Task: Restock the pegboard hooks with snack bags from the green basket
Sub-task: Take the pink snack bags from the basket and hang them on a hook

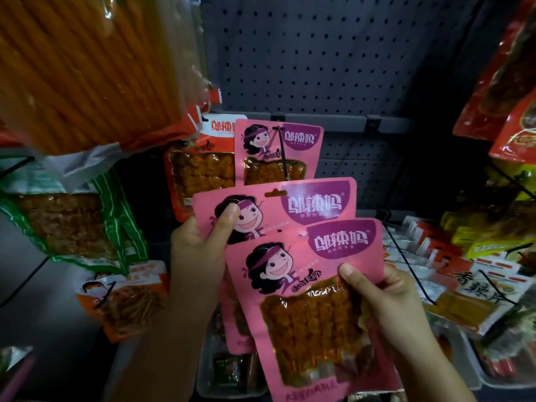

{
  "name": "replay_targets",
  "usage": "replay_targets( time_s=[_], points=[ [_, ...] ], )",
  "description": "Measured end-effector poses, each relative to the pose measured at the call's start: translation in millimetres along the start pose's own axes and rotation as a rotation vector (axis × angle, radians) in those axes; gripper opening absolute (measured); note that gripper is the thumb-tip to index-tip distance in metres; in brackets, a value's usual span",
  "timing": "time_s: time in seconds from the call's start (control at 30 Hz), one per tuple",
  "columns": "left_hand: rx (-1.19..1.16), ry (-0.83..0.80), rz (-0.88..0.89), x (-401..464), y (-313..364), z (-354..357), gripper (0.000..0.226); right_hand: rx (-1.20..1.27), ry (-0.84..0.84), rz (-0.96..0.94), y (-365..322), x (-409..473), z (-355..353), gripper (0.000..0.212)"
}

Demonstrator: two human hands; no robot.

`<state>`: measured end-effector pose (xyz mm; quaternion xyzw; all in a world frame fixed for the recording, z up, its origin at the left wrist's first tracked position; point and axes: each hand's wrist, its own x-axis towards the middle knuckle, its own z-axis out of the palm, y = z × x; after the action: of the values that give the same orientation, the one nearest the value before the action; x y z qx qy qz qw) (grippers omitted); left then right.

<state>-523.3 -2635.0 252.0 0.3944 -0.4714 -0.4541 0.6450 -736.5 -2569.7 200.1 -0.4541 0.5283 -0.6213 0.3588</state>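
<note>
Pink foil is filling both hands: the left hand (200, 250) is pinching the upper pink bag (290, 207) with its thumb over the printed face, and the right hand (388, 297) is gripping the lower pink bag (313, 314) by its edge. Just above the left fingers (226, 221), a matching hung bag (278, 152) is sitting on its hook (282, 152). The upper bag's hang slot (276, 193) is looking small, so it could miss the wire tip and slip. The dim grey pegboard (333, 53) is standing bare above, with other snacks crowding either side; the green basket is not showing, nor any surface.
</note>
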Motion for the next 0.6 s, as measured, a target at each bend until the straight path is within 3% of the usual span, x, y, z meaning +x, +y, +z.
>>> replay_targets(
  time_s=[0.1,0.3,0.4,0.53,0.6],
  points=[
    [0.021,0.008,0.074,2,3,5,0.011,0.011,0.039,0.018,0,0,-1,0.050],
    [0.016,-0.033,0.141,4,10,8,0.009,0.026,0.016,-0.014,-4,-1,-1,0.030],
    [0.023,-0.005,0.111,8,6,10,0.004,0.017,0.023,0.011,-2,2,-1,0.029],
    [0.039,0.016,0.055,10,-1,11,0.007,0.044,-0.003,0.026,-1,7,3,0.012],
    [0.055,0.028,0.055,11,-3,12,0.006,0.062,-0.019,0.033,1,8,3,0.015]
  ],
)
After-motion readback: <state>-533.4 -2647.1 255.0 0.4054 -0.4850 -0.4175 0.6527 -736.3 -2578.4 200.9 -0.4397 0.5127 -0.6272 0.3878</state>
